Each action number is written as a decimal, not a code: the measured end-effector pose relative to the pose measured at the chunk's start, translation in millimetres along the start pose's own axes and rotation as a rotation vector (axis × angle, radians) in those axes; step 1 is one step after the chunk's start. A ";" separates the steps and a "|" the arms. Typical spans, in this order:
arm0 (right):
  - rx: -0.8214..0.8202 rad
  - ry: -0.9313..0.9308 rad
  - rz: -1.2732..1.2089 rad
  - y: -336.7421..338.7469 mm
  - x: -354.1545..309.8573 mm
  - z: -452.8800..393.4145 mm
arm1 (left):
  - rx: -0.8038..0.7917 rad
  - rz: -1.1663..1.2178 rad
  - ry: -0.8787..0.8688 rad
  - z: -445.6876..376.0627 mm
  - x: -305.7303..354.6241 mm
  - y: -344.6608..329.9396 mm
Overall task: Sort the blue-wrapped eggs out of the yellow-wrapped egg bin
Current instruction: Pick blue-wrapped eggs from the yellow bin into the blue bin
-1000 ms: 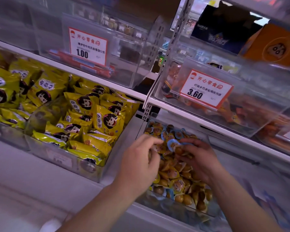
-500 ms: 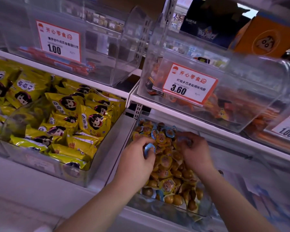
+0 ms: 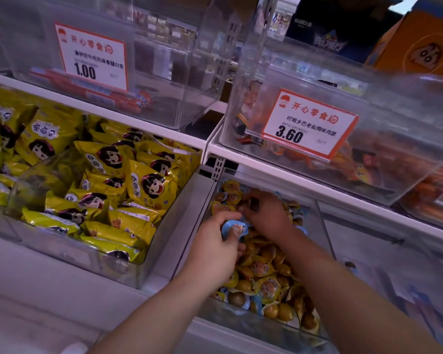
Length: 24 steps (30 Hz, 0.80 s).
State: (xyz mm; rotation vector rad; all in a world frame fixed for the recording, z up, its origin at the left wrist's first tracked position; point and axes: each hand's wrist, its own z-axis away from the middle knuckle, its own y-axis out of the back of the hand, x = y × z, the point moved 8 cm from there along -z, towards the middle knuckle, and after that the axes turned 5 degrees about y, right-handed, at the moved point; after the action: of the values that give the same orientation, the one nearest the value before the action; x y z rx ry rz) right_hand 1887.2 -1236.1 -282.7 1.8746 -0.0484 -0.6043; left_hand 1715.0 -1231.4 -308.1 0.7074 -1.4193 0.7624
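So we've got both hands down in the clear egg bin (image 3: 325,226) on the lower shelf. Our left hand (image 3: 215,251) has its grip curled round a blue-wrapped egg (image 3: 234,229), pinched between thumb and fingers just above the pile, near the bin's left wall. Our right hand (image 3: 269,215) is further back in the bin, fingers bent down into the heap; we can't really tell if that grip has anything in it or is just digging, it's blurry there.

The yellow-wrapped eggs (image 3: 264,269) fill most of the bin from front to back. A few more blue ones (image 3: 256,304) peek out near the front wall, and some sit by the right wall behind our right wrist.

Room-wise it's tight. The white shelf edge (image 3: 292,172) above hangs right over the back of the bin, with another clear bin carrying the 3.60 price tag (image 3: 308,123) sitting on it, so the back eggs are tucked under that overhang. The front half of the egg bin is open from above. To the left, a bare strip of grey shelf separates it from the bin of yellow snack packs (image 3: 128,190). To the right there's another clear compartment just beside it; we can't make out its contents.
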 end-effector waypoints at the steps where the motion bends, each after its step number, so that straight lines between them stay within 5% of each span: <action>1: 0.038 -0.034 -0.062 3.8 4.1 5.1 | 0.000 0.001 -0.005 0.3 0.2 -0.5; 6: 0.324 -0.374 -1.081 25.4 17.9 54.4 | 0.082 -0.088 -0.150 7.3 8.7 1.6; 10: 0.270 -0.663 -1.608 6.4 -7.7 113.1 | 0.221 -0.173 -0.377 25.6 29.8 -0.7; 13: 0.144 -0.725 -1.897 -4.2 -38.9 134.1 | 0.171 -0.248 -0.462 39.7 35.4 -24.0; 18: 0.285 -0.663 -1.688 23.0 -22.3 151.7 | -0.097 -0.470 -0.606 59.2 36.4 -73.2; 21: 0.439 -0.574 -1.488 60.3 15.3 167.9 | -0.315 -0.383 -0.550 67.7 26.0 -88.9; 24: 0.469 -0.590 -1.302 91.3 67.8 183.3 | -0.294 -0.485 -0.539 59.9 19.4 -82.2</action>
State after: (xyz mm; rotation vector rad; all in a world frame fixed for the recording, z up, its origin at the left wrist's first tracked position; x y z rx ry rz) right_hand 1890.5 -1451.7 -275.0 1.9173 0.7522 -2.1614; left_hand 1746.7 -1327.2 -284.9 1.0176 -1.6971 -0.0301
